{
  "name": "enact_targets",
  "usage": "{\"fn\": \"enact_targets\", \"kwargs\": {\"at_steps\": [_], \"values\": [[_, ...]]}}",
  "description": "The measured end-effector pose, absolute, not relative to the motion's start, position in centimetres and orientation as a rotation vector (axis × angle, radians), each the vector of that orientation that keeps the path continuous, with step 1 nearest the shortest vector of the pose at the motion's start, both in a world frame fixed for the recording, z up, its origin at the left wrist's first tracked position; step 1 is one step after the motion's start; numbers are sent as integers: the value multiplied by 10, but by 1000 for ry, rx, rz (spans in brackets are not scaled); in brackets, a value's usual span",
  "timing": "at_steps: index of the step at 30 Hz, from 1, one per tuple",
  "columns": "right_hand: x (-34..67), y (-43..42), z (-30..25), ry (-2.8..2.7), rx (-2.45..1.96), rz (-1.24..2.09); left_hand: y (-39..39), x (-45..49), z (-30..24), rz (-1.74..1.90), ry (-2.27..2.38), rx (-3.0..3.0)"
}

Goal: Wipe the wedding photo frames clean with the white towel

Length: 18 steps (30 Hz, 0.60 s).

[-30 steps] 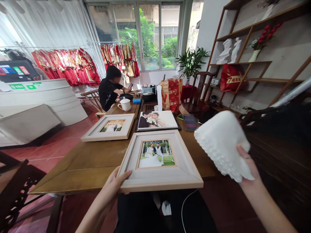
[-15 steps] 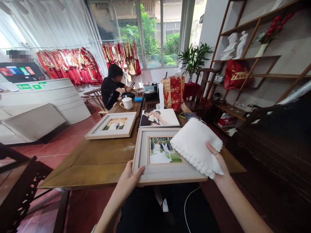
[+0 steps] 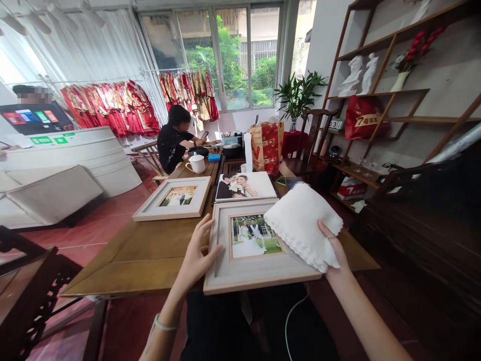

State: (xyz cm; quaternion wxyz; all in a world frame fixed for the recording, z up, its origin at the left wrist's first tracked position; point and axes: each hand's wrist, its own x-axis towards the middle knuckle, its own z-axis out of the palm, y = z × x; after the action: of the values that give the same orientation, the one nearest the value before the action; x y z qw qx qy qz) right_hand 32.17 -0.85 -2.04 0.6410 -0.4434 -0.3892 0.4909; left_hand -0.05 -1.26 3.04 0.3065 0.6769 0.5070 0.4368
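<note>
A light wooden picture frame [image 3: 221, 273] with a photo of a couple lies in front of me, its lower edge at the table's front. My left hand [image 3: 198, 255] is at the frame's left side, fingers spread and thumb over the rim; whether it touches is hard to tell. In my right hand [image 3: 336, 255] is a white cloth [image 3: 304, 223] with a scalloped edge. The cloth covers the frame's right part, hiding that side and its upper right corner. My right thumb lies on top of the cloth, while the other fingers are hidden beneath.
Another picture frame [image 3: 143, 213] lies at left on the wooden table [image 3: 150, 260]. Behind are a wedding photo panel [image 3: 248, 186], a white lidded cup [image 3: 196, 163] and a paper bag [image 3: 266, 148]. A seated person [image 3: 175, 140] holds a phone. A white cable [image 3: 287, 326] hangs below.
My left hand has loosened from the frame's lower left edge and moved up along its side, fingers now spread. The right hand and cloth stay nearly in place. The view has shifted slightly.
</note>
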Motion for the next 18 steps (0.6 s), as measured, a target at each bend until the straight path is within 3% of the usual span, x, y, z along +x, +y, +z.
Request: {"fn": "enact_targets", "kwargs": {"at_steps": [7, 18], "values": [[319, -9, -19, -996, -989, 1063, -3, -2, 13, 1176, 1040, 1834], [342, -6, 10, -591, -891, 516, -9, -3, 15, 1023, 1078, 1812]]}}
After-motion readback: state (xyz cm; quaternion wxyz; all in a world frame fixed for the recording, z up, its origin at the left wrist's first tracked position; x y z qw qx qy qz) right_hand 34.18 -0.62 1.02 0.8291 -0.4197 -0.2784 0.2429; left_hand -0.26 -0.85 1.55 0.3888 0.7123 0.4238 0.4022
